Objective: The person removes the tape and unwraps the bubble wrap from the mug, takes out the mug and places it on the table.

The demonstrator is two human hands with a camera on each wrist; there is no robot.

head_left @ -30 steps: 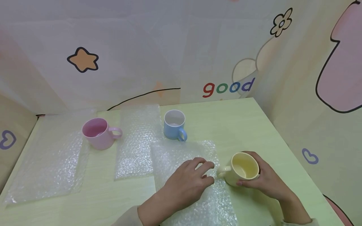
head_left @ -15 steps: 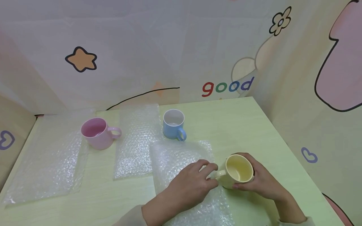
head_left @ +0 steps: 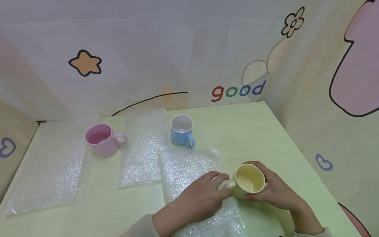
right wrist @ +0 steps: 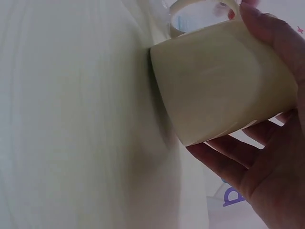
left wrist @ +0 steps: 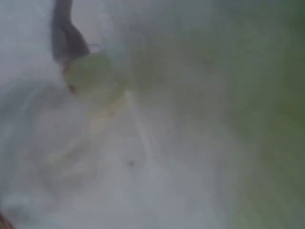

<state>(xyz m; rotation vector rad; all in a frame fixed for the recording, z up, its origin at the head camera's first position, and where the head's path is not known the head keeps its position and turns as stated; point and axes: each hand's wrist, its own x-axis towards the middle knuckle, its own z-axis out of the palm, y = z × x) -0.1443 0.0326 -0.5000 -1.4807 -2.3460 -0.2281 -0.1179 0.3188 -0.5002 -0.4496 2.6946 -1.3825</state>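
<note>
A pale yellow mug is at the right of the table, its mouth facing up and its handle pointing left. From the right side my right hand grips its body, thumb in front and fingers behind. My left hand has thumb and fingers curled round the handle, above a bubble wrap sheet. In the right wrist view the mug looks slightly tilted, and its base is close to the table; contact is unclear. Heavy blur hides detail in the left wrist view.
A blue mug stands behind the front bubble wrap. To the left is a pink mug, between a second bubble wrap sheet and a third bubble wrap sheet. A printed curtain borders the table's back and sides.
My right hand has brought the yellow mug slightly left. Meanwhile my left hand has moved right, closing its thumb and fingers about the handle. The blue and pink mugs stay put.
</note>
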